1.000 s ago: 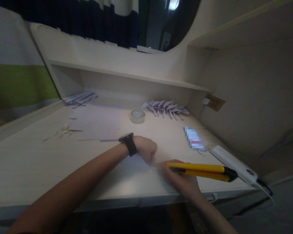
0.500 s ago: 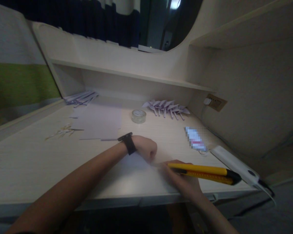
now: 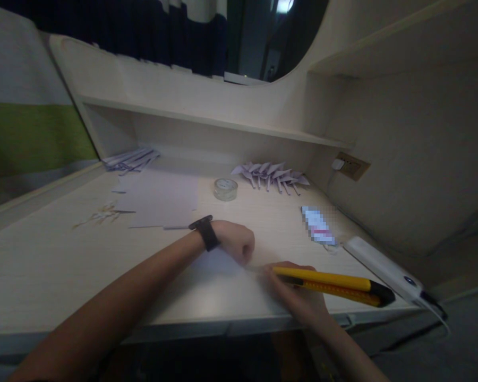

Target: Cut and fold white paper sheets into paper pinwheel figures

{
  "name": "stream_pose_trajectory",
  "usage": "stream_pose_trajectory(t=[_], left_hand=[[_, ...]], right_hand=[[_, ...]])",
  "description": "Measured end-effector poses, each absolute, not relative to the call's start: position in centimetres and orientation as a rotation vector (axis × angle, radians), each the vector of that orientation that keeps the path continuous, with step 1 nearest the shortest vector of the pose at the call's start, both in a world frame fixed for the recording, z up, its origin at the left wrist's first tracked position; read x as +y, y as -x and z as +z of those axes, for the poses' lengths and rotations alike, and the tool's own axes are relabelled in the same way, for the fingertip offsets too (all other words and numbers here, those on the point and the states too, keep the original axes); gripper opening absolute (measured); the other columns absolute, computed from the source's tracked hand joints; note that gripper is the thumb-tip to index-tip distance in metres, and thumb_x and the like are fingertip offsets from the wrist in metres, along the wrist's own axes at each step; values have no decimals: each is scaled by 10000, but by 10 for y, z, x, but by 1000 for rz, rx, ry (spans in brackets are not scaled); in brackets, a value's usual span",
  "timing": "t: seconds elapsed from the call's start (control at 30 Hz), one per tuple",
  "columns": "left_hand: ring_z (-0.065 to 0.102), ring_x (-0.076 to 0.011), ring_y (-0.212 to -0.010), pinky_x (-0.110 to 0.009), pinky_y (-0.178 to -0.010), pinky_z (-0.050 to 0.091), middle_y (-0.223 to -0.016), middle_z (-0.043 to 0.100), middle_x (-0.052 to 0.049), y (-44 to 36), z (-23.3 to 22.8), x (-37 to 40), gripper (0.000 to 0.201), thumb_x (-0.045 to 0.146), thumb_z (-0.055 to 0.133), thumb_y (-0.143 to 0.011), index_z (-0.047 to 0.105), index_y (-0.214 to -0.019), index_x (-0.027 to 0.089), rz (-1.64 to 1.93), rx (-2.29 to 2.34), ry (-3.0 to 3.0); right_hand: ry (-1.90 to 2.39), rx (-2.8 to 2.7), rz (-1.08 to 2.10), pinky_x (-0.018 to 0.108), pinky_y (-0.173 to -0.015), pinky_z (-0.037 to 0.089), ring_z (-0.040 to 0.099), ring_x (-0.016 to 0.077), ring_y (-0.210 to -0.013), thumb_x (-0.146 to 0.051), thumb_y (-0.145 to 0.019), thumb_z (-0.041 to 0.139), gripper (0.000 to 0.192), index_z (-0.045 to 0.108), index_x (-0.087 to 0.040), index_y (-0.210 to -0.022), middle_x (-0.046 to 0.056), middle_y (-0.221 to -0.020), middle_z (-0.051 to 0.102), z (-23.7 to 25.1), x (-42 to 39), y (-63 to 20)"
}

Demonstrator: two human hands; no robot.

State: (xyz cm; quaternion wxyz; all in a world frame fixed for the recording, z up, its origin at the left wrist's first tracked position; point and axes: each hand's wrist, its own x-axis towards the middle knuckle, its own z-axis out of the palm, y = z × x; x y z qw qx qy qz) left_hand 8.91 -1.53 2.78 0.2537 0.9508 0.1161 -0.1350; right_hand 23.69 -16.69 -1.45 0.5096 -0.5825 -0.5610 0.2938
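My right hand [image 3: 298, 297] is closed around a yellow and black utility knife [image 3: 330, 281], its handle pointing right and the other end toward my left hand. A thin pale sliver, blurred, bridges the short gap between the hands; whether it is blade or paper I cannot tell. Curled low over the desk, my left hand [image 3: 237, 242] wears a black watch [image 3: 207, 233] on its wrist. Its fingers are closed, and what they hold is hidden. Just beyond lie white paper sheets [image 3: 159, 199] and a roll of clear tape [image 3: 225, 189].
Folded paper pinwheels [image 3: 269, 172] stand in a row at the back. Paper strips [image 3: 131, 159] are piled in the back left corner, with small scraps [image 3: 101, 214] nearer. To the right are a phone [image 3: 317, 225] and a white power strip [image 3: 384, 268] with cables.
Both hands keep nearly the same place and grip. The knife's handle end has dipped very slightly, and the whole view has shifted a little.
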Motion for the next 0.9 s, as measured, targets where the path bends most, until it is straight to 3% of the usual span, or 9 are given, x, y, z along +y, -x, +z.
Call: stream_pose_trajectory(t=[0.4,0.67,0.9], left_hand=[[519,-102,-543,-203,-531,385,-643,674,-9,-89,29,-16,151,89,592,-651,720,-721,131,-390,383,-2562],[503,-100,-535,-188,-501,360,-606,648,-6,-85,27,-19,132,184,610,-684,716,-733,122,-380,422,-2569],[540,-109,-577,-197,-533,382,-685,682,-27,-85,28,-19,131,198,614,-714,710,-763,124,-352,399,-2592]], right_hand=[[1378,-1390,768,411,-725,553,650,234,-685,-409,-705,627,213,717,-217,-705,51,-696,694,-17,-166,-239],[1348,-1490,713,394,-698,563,655,229,-659,-397,-733,601,222,723,-211,-731,56,-713,703,-15,-169,-236],[1344,-1494,668,374,-702,566,660,225,-665,-389,-732,620,211,720,-204,-742,54,-721,706,-16,-170,-236]])
